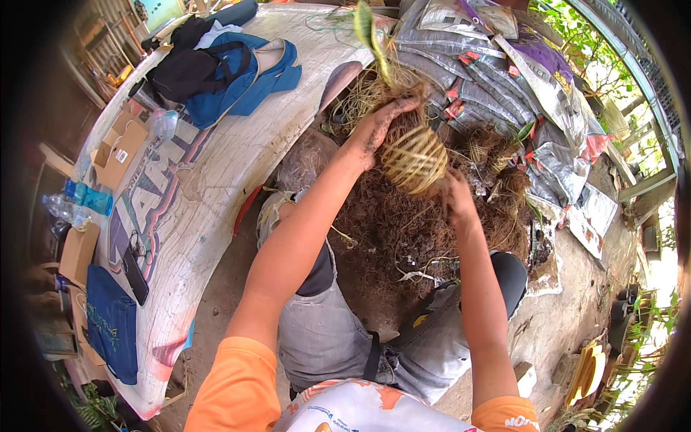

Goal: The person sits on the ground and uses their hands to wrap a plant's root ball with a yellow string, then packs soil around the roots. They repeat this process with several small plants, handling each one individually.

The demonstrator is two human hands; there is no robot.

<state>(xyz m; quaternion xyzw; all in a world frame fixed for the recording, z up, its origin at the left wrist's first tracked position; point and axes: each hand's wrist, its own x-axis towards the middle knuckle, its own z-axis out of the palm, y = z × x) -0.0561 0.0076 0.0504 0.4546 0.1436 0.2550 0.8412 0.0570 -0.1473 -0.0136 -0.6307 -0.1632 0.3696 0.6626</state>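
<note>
A plant's root ball [415,160], bound with criss-crossing yellowish strips over brown fibre, hangs above a fibre pile. From its top rises a green, yellow-edged leaf [371,39]. My left hand [389,128], dirty with soil, is closed round the ball's upper left side. At the lower right side my right hand [455,196] has its fingers curled in against the ball; whatever they pinch is hidden. Beneath both hands spreads the heap of brown coconut fibre [381,230], between my knees.
More fibre-wrapped plants [489,147] lie to the right, against stacked grey plastic sacks [482,93]. Loose straw-like strips [353,104] sit behind the ball. On the left, a white printed board [237,162] carries a blue bag [252,79], bottles [90,198] and a phone [134,277].
</note>
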